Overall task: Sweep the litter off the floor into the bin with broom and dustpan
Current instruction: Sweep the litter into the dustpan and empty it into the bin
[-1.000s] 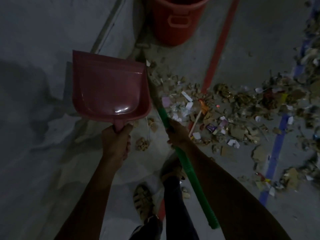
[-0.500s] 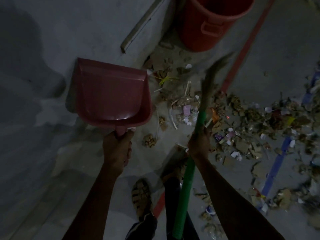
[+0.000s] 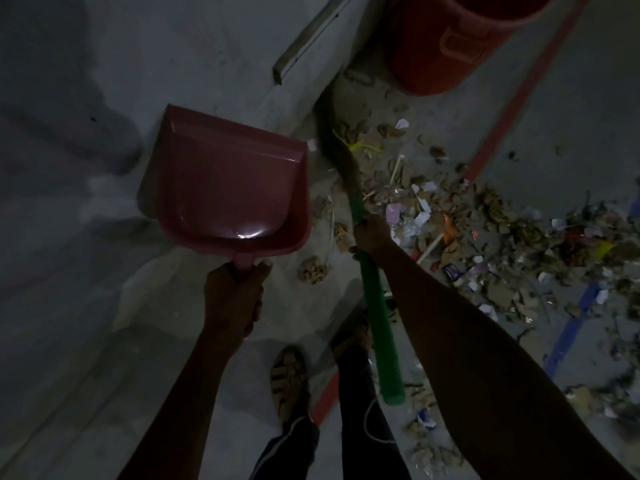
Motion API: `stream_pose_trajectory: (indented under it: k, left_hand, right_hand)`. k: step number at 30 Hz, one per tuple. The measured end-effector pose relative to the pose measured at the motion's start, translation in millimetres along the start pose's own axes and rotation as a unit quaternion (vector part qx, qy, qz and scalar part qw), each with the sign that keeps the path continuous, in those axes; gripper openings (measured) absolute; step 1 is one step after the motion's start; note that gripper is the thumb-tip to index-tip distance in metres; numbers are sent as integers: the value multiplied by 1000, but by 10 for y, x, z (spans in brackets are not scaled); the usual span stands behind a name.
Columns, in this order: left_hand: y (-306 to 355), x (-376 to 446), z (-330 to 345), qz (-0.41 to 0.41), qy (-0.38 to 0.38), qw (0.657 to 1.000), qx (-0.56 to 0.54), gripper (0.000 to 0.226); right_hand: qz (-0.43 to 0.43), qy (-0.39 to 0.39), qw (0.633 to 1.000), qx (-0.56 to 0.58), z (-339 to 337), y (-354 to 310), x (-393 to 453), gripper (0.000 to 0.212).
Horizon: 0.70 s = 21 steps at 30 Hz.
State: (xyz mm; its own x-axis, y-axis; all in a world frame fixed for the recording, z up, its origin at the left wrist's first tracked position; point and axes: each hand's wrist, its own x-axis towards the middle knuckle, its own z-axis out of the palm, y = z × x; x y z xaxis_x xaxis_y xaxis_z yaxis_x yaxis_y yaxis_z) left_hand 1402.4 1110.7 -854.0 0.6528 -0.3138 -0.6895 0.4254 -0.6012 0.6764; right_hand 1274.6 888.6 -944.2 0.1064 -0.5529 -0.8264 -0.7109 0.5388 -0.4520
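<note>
At the dustpan's stub handle, the left hand [image 3: 232,295] is clenched round it; the dustpan [image 3: 228,188] is held empty, whether touching the floor cannot be told. Right hand [image 3: 371,233] is wrapped round the green broom [image 3: 375,303], bristles down near the red bin [image 3: 450,46]. Litter [image 3: 485,230] is spread across the floor to the right. Risk: debris gets flicked past the pan if its lip is not seated flat.

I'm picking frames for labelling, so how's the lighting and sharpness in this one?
Head view: very dim overall, colours muted; one bright glare patch on the dustpan near its handle; the broom bristle end is dark and smeared; wide-angle bending shows at the edges; the litter stays legible.
</note>
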Motion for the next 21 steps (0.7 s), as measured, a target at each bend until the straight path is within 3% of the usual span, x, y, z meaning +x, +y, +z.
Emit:
stream_pose_trajectory:
  k: [4,10,14,18,21]
  left_hand:
    - [24,-22,21,-5,-6,1000,-2,35]
    - [131,-33,136,-1,-21,1000,-3,31]
    - [200,-9,282,-4,-39,999,-2,32]
    - [274,38,418,-5,-44,999,3,32]
    - [310,99,499,-3,-44,999,4,33]
  right_hand:
    - [34,95,995,24,-169,429,-53,32]
    - [8,234,970,-66,-468,1126,-166,23]
    - [-76,239,966,-60,-463,1173,-403,23]
    - [-223,226,943,-102,-410,896,-528,29]
    - [-279,163,942,-95,-390,578,-438,39]
